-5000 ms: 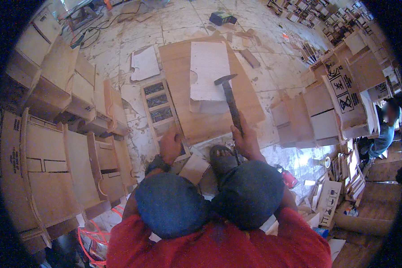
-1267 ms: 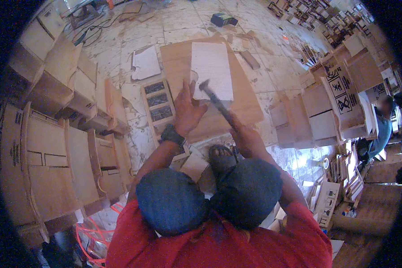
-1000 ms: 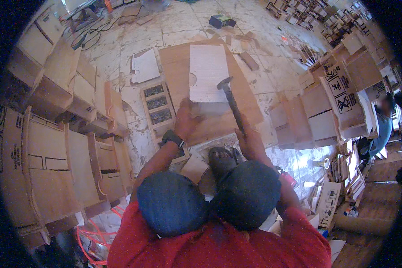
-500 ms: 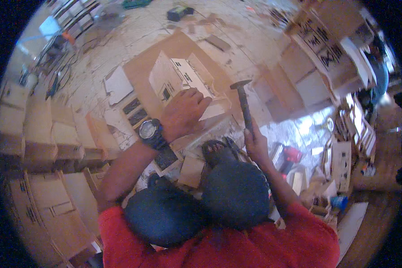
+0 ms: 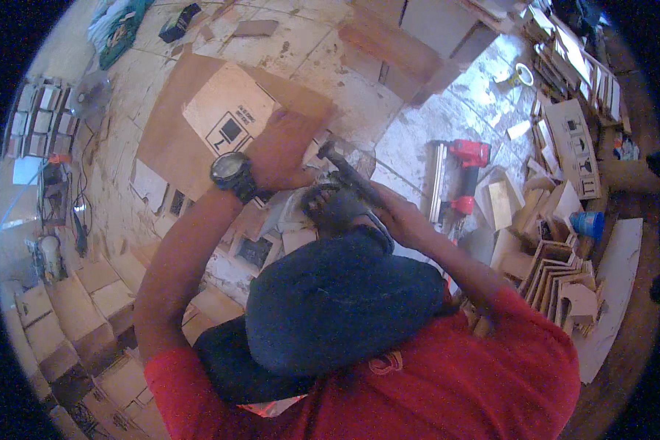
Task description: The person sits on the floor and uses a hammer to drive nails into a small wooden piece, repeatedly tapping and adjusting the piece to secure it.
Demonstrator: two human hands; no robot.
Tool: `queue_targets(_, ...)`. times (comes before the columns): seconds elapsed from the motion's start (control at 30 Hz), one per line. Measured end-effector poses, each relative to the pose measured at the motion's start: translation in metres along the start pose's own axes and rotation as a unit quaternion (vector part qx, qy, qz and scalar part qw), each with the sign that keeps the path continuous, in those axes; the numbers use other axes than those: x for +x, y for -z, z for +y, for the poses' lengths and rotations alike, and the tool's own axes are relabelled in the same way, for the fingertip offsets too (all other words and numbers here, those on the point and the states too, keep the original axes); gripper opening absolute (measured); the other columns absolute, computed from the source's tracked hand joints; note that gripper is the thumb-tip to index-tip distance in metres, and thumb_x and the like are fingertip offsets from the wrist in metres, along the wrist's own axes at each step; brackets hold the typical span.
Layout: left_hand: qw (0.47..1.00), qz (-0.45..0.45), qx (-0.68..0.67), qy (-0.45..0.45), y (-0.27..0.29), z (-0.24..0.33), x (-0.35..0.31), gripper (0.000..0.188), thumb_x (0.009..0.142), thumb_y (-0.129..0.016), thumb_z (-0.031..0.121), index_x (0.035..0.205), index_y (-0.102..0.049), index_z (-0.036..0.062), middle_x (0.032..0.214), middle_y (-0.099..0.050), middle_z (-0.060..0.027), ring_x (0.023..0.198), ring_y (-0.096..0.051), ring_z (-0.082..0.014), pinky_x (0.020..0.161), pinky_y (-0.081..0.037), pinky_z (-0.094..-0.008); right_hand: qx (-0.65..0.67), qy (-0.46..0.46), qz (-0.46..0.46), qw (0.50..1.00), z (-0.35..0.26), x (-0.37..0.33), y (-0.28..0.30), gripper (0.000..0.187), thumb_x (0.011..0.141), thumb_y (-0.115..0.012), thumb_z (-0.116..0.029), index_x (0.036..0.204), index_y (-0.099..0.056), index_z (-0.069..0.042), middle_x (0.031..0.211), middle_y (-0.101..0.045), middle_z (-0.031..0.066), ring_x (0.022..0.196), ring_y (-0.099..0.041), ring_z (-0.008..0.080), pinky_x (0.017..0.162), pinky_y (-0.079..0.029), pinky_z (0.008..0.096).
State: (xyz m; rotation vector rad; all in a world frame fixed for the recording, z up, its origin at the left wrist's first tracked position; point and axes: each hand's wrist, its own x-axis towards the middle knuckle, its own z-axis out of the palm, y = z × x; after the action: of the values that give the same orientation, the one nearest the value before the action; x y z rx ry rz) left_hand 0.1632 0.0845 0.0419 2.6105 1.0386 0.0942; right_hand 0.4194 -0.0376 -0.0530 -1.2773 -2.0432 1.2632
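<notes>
My right hand [image 5: 403,220] is closed around the dark handle of a hammer [image 5: 356,178]. The hammer slants up to the left, its head just right of my left hand [image 5: 282,158]. That hand, with a black watch [image 5: 232,171] on its wrist, reaches over the right side of a pale printed panel [image 5: 224,99]. Its thumb shows near the hammer head, but the other fingers blur into the brown and cannot be made out. Under the panel lies a brown cardboard sheet [image 5: 161,136]. My sandalled foot [image 5: 326,202] is just below the hammer.
A red and black nail gun [image 5: 468,172] lies on the tiled floor to the right. Beyond it are a yellow-white tape roll [image 5: 522,75], a blue can [image 5: 588,224] and heaped wood offcuts [image 5: 554,275]. Stacked brown boxes [image 5: 81,308] stand at left; cardboard boxes [image 5: 418,44] stand ahead.
My view has swung to the right. The hammer has dropped from nearly upright to a leftward slant, its head now close to my left hand. The printed panel now appears flat on the sheet.
</notes>
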Motion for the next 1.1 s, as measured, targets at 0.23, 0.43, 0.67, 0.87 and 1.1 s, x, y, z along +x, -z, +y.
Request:
queue_targets(0.23, 0.998, -0.053, -0.001, 0.042, 0.002, 0.001, -0.002, 0.100, 0.068, -0.072, 0.034, 0.145, -0.018, -0.0007, 0.134, -0.044, -0.0257, 0.121, -0.044, -0.0427, 0.109, -0.025, -0.0512, -0.025, -0.120, -0.097, 0.988, 0.006, 0.005, -0.014, 0.061, 0.092, -0.051, -0.021, 0.145, -0.023, -0.012, 0.129, -0.050, 0.0246, 0.110, -0.055, 0.0436, 0.089, -0.047, 0.0470)
queue_targets(0.43, 0.998, -0.047, 0.018, 0.035, -0.003, -0.003, -0.001, 0.099, 0.068, -0.072, 0.034, 0.145, -0.020, 0.0012, 0.134, -0.044, -0.0254, 0.120, -0.045, -0.0423, 0.109, -0.024, -0.0517, 0.008, -0.101, -0.086, 0.991, 0.007, 0.000, -0.017, 0.059, 0.092, -0.053, -0.018, 0.145, -0.028, -0.010, 0.127, -0.051, 0.0265, 0.115, -0.053, 0.0399, 0.093, -0.044, 0.0443)
queue_targets(0.67, 0.998, 0.007, 0.056, 0.038, 0.015, -0.010, -0.038, 0.092, 0.071, -0.073, 0.029, 0.144, -0.025, 0.0007, 0.126, -0.048, -0.0249, 0.113, -0.047, -0.0432, 0.105, -0.031, -0.0496, 0.045, -0.026, 0.146, 0.988, 0.012, 0.014, -0.010, 0.053, 0.093, -0.053, -0.024, 0.142, -0.035, -0.014, 0.111, -0.060, 0.0249, 0.093, -0.062, 0.0437, 0.077, -0.051, 0.0469)
queue_targets(0.87, 0.853, 0.426, -0.018, 0.302, -0.011, -0.032, -0.155, 0.084, 0.074, -0.075, 0.025, 0.139, -0.029, -0.0038, 0.125, -0.048, -0.0238, 0.114, -0.049, -0.0365, 0.098, -0.040, -0.0451, 0.131, -0.086, 0.061, 0.986, 0.010, 0.100, 0.001, 0.041, 0.094, -0.055, -0.028, 0.128, -0.051, -0.006, 0.072, -0.063, 0.0106, 0.060, -0.063, 0.0209, 0.057, -0.050, 0.0361)
queue_targets(1.1, 0.857, 0.211, -0.068, 0.466, -0.154, -0.023, -0.222, 0.048, 0.076, -0.068, 0.026, 0.112, -0.055, -0.0036, 0.105, -0.058, -0.0228, 0.099, -0.054, -0.0392, 0.085, -0.044, -0.0451, -0.088, 0.066, 0.049, 0.993, -0.037, 0.191, -0.044, 0.032, 0.093, -0.053, -0.030, 0.109, -0.060, -0.003, 0.082, -0.063, 0.0163, 0.072, -0.064, 0.0332, 0.063, -0.051, 0.0437)
